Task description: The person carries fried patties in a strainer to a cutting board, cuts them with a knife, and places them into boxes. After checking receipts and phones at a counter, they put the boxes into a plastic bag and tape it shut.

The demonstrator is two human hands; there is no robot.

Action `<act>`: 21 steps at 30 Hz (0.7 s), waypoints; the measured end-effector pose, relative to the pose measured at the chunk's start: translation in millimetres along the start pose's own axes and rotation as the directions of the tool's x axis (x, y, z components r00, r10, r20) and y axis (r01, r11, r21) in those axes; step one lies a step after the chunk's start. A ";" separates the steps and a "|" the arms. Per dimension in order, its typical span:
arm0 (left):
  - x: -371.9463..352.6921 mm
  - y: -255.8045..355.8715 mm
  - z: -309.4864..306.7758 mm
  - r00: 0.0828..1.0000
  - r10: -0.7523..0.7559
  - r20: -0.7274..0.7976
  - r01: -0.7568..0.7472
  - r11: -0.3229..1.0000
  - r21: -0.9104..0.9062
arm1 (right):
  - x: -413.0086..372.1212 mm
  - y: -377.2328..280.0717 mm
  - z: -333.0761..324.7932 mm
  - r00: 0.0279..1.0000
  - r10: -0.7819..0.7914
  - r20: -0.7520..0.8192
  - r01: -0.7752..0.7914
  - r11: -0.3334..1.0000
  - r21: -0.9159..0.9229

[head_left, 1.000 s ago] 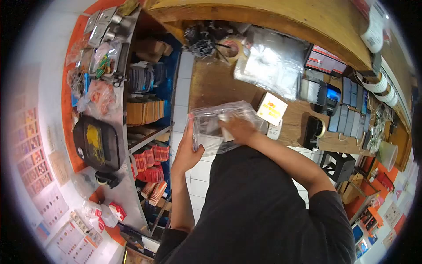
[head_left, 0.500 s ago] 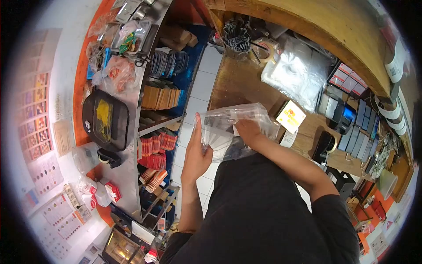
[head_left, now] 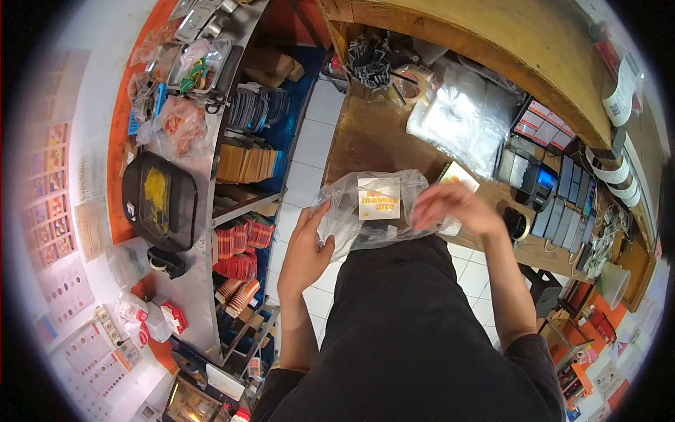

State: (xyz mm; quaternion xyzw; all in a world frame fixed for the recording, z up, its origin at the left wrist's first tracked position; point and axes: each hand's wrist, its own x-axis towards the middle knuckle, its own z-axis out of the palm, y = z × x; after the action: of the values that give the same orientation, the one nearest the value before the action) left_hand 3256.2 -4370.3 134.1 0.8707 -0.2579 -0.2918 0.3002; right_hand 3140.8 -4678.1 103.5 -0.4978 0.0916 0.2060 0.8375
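A clear plastic bag [head_left: 349, 211] spreads between my hands at the near edge of the wooden table. Through its film shows a square white card or box [head_left: 379, 200] with yellow lettering. At the bag's left side, my left hand [head_left: 306, 246] grips the film between thumb and fingers. My right hand [head_left: 453, 207] is at the bag's right end, its fingers smeared by motion and overlapping the plastic. Beyond that hand, partly covered by it, lies another white item [head_left: 458, 176] with yellow print. A slip of white paper [head_left: 451, 228] shows below the hand.
A stack of clear bags [head_left: 460, 116] and a tape roll [head_left: 413, 84] lie on the wooden table [head_left: 365, 141]. A black printer [head_left: 538, 181] stands to the right. On the left, a steel counter carries a black tray [head_left: 160, 200] above shelves of folded packaging [head_left: 246, 160].
The lettered white square now lies visible inside the bag. My right hand has moved right, from over the bag's middle to its right end. My left hand still holds the left side.
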 end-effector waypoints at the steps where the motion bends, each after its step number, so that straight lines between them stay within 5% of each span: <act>1: 0.7 8.1 -2.8 0.996 -0.072 0.057 0.078 0.991 -0.107 | -5.1 14.0 -27.4 0.963 -0.134 -0.235 0.146 0.989 0.032; 2: 0.5 12.2 -3.7 0.983 -0.139 0.123 0.162 0.965 -0.207 | -1.3 32.9 -53.8 0.847 -0.235 -0.477 0.163 0.969 -0.187; 3: 0.6 11.4 -2.6 0.983 -0.133 0.125 0.157 0.966 -0.204 | -2.3 42.2 -67.4 0.796 -0.401 -0.454 -0.107 0.644 -0.758; 5: 0.5 9.3 2.3 1.000 0.013 0.022 -0.011 0.998 -0.069 | -1.4 84.4 -70.7 0.778 -0.331 -0.533 -0.584 -0.072 -0.808; 9: 5.4 9.5 1.0 0.995 0.100 0.006 -0.100 0.995 -0.008 | 8.3 118.4 -94.0 0.797 -0.139 -0.588 -0.593 0.014 -0.805; 12: 11.5 16.2 -3.1 0.994 -0.048 0.097 0.052 0.998 -0.035 | -1.6 47.6 -42.7 0.696 -0.382 -0.607 -0.580 0.200 -0.790; 15: 17.0 11.4 1.4 0.991 -0.028 0.130 0.040 0.995 -0.088 | -13.6 -17.1 15.0 0.719 -0.524 -0.457 -0.249 0.420 -0.873; 17: 23.3 3.1 6.4 0.985 0.128 0.119 -0.118 0.989 -0.085 | -8.6 -29.0 52.1 0.827 -0.520 -0.213 -0.007 0.370 -0.929; 19: 25.3 -2.0 2.8 0.967 0.198 0.158 -0.192 0.980 -0.058 | 13.5 -13.9 79.2 0.959 -0.278 -0.060 0.075 0.451 -0.889; 21: 23.6 -4.6 -2.2 0.944 0.261 0.200 -0.258 0.965 -0.038 | 47.9 30.9 84.3 0.994 -0.108 0.004 0.037 0.310 -0.950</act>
State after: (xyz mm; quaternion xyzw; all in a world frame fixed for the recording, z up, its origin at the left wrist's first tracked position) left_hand 3275.3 -4381.1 124.1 0.7930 -0.3980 -0.3387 0.3131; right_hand 3166.0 -4579.5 102.9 -0.9034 -0.0438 0.1677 0.3922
